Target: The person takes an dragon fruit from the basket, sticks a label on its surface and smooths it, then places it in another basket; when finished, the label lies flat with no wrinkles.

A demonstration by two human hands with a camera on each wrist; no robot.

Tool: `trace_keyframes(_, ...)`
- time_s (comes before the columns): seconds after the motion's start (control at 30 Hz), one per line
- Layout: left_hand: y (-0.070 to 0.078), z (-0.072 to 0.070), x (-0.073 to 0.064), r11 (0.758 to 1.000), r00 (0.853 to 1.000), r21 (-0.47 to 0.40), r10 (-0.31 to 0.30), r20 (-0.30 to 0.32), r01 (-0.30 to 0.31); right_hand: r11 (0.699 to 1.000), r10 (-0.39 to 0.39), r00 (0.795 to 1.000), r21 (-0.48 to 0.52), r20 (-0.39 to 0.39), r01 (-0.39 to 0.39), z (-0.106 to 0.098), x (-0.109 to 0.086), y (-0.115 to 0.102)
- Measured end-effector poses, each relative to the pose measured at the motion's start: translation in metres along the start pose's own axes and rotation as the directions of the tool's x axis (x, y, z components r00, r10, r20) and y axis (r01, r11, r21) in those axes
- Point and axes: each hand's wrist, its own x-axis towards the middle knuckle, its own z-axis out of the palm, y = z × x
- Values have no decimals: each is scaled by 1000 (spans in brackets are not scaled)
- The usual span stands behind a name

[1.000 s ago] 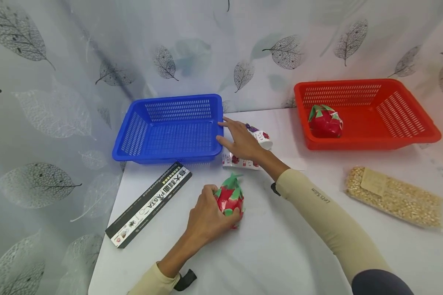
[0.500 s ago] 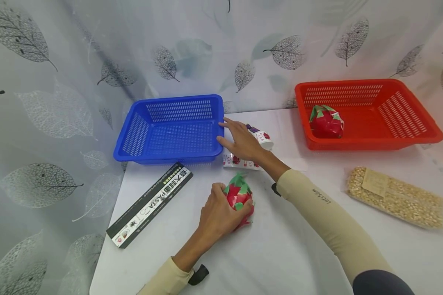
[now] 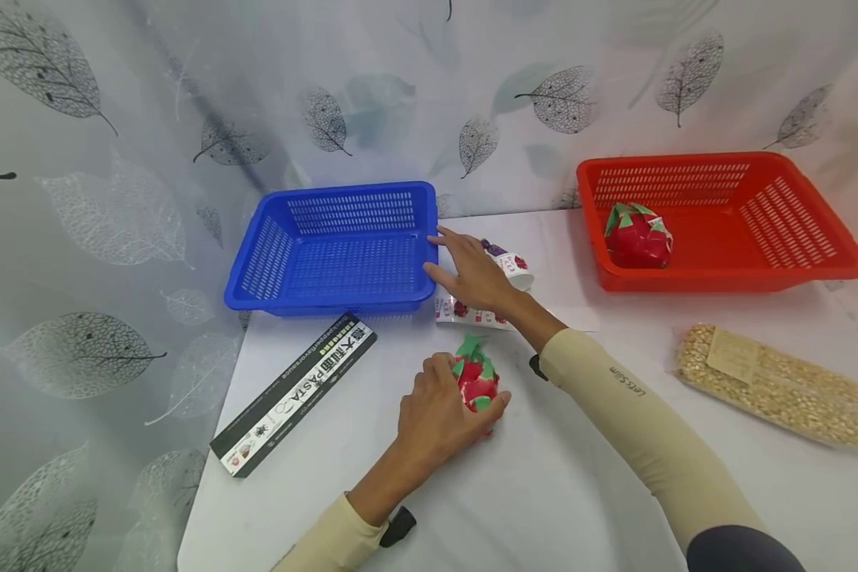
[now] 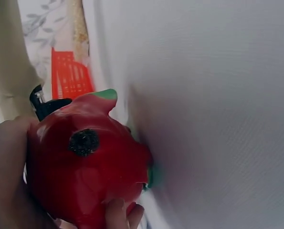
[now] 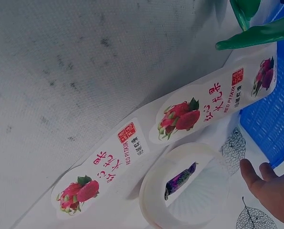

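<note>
My left hand [image 3: 436, 417] grips a red dragon fruit [image 3: 477, 385] with green leaf tips, low over the table. In the left wrist view, the fruit's dark round end faces the camera, and fingertips [image 4: 117, 214] curl around its lower side. My right hand [image 3: 472, 270] has its fingers spread, with the fingertips at the right rim of the blue basket [image 3: 329, 308]. Beneath that hand is a roll of pitaya stickers [image 3: 519, 280], its strip [image 5: 146, 126] unrolled on the table. A purple wrapper [image 5: 181, 181] shows through the roll's core. The fruit's green tips [image 5: 258, 37] enter the right wrist view.
A black-and-white pasta box [image 3: 293, 397] lies slanted in front of the blue basket. At the back right stands a red basket [image 3: 686, 280] holding another dragon fruit [image 3: 639, 236]. Before it lies a clear bag of yellow kernels [image 3: 779, 385]. A leaf-print curtain [image 3: 400, 103] hangs behind.
The left hand has carried the dragon fruit a little to the right, turning it slightly on the way. The right hand has stayed at the blue basket's rim.
</note>
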Motion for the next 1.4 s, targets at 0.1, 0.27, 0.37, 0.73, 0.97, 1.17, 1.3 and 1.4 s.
trace_keyframes(0.1, 2, 0, -1, 999, 1000, 29, 26, -1, -26, 1000, 3, 1000, -3, 1, -3, -1, -1, 1)
trace_keyframes(0.27, 0, 0, -1, 999, 998, -1, 45, 44, -45, 1000, -15, 999, 3, 48, 15, -11, -5, 5)
trace_keyframes(0.37, -1, 0, -1, 999, 997, -18, 50, 62, -49, 999, -28, 997, 17, 72, 27, -24, -11, 9)
trace_keyframes(0.73, -17, -37, 15, 989, 993, -90, 115, 3, -114, 999, 0, 1000, 40, 18, 0, -52, -50, 31)
trace_keyframes(0.97, -24, -69, 40, 947, 947, -14, 322, 2, -321, 1000, -5, 1000, 27, -2, 5, -60, -71, 43)
trace_keyframes(1.17, -26, -74, 61, 881, 885, 95, 457, 91, -464, 999, -10, 1000, -38, 29, 11, -62, -84, 55)
trace_keyframes(1.3, -29, -70, 74, 858, 865, 128, 477, 157, -497, 997, 11, 999, -73, 48, -8, -63, -92, 63)
trace_keyframes(1.4, -30, -65, 84, 847, 848, 118, 491, 201, -519, 993, 12, 998, -117, 66, -4, -63, -96, 68)
